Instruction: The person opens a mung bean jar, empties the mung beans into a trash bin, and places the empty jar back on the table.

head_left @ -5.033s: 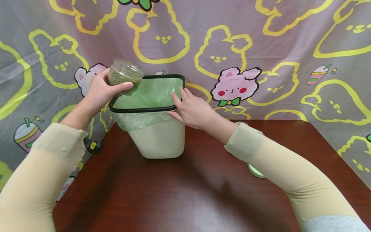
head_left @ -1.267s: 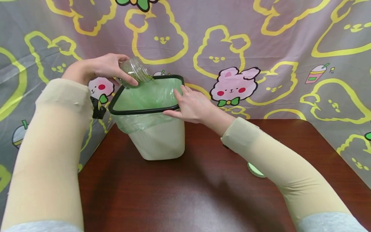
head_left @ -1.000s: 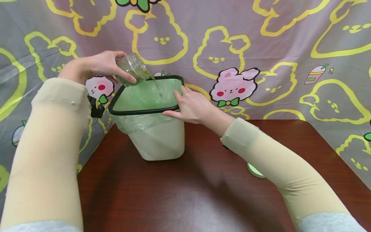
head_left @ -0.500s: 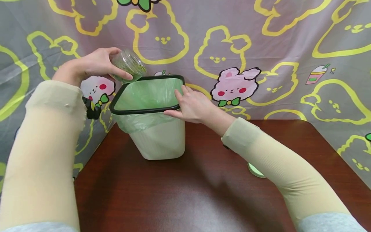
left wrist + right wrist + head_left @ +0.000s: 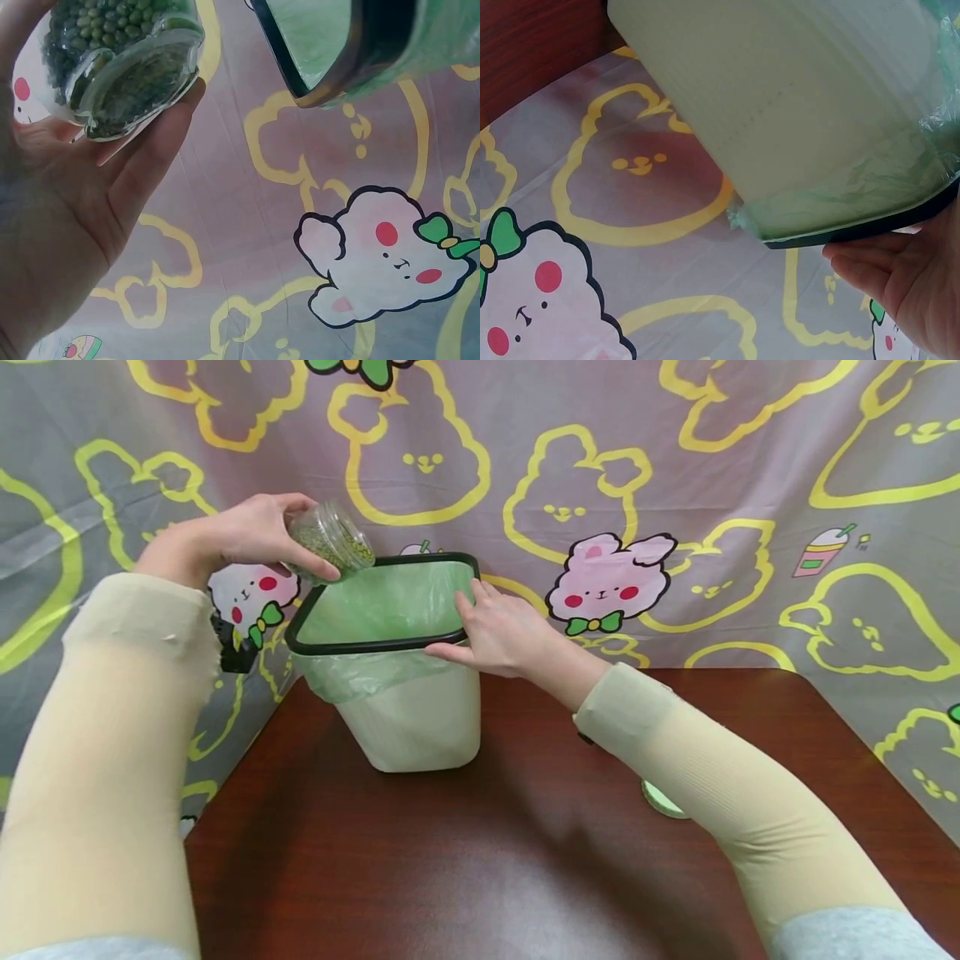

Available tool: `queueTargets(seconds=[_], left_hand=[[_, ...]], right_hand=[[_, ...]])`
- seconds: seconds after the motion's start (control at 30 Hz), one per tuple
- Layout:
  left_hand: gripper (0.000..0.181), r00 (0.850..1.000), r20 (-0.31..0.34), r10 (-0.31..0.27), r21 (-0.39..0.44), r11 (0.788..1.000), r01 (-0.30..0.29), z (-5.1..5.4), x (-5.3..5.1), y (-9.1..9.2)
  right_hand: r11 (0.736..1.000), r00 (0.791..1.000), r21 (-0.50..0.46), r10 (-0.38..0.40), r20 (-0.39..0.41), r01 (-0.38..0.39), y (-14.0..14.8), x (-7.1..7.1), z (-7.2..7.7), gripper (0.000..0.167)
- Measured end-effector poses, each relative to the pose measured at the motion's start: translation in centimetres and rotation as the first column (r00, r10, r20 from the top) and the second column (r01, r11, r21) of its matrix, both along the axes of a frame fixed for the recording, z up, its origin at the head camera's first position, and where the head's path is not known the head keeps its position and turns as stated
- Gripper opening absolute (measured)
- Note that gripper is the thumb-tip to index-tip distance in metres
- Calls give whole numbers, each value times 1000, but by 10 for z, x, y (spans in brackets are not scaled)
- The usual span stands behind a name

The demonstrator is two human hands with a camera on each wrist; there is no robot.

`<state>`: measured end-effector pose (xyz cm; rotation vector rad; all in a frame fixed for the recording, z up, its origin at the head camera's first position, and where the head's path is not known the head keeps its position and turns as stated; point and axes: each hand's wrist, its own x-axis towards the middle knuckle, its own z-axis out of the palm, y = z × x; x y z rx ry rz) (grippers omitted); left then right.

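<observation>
A clear jar (image 5: 330,537) of small green beans is gripped by the left hand (image 5: 247,533), tilted with its mouth toward the bin, above the rim's left back corner. In the left wrist view the fingers of the left hand (image 5: 90,187) curl round the jar (image 5: 124,67). The cream bin (image 5: 420,718) has a black rim (image 5: 375,647) and a green plastic liner (image 5: 360,681) folded over its edge. The right hand (image 5: 502,631) rests on the rim's right side, thumb outside at the front; the right wrist view shows its fingers along the rim (image 5: 855,234).
A round light-green lid (image 5: 663,802) lies on the brown table (image 5: 525,860), partly behind the right forearm. A patterned cloth (image 5: 480,427) hangs behind and beside the table. A black device is strapped at the left wrist.
The left hand has turned over since the oldest frame. A thin stream of beans fell from the jar a second ago; none falls now, and the jar has drawn back slightly left. The right hand stays at the rim.
</observation>
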<state>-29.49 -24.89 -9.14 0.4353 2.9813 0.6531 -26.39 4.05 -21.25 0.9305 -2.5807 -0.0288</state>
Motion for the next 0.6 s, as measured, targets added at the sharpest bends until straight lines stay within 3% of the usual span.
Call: queueTargets(seconds=[0.23, 0.5, 0.6], left_hand=[[101, 1000, -21, 1, -12, 1000, -1, 1, 1, -2], [102, 997, -80, 9, -6, 1000, -9, 4, 4, 1], [104, 998, -68, 1, -44, 999, -4, 4, 3, 2]], right_hand=[[1000, 999, -4, 26, -47, -27, 1, 0, -1, 73], [1000, 1000, -1, 13, -22, -13, 2, 1, -1, 74], [1000, 999, -5, 17, -27, -18, 2, 1, -1, 73]])
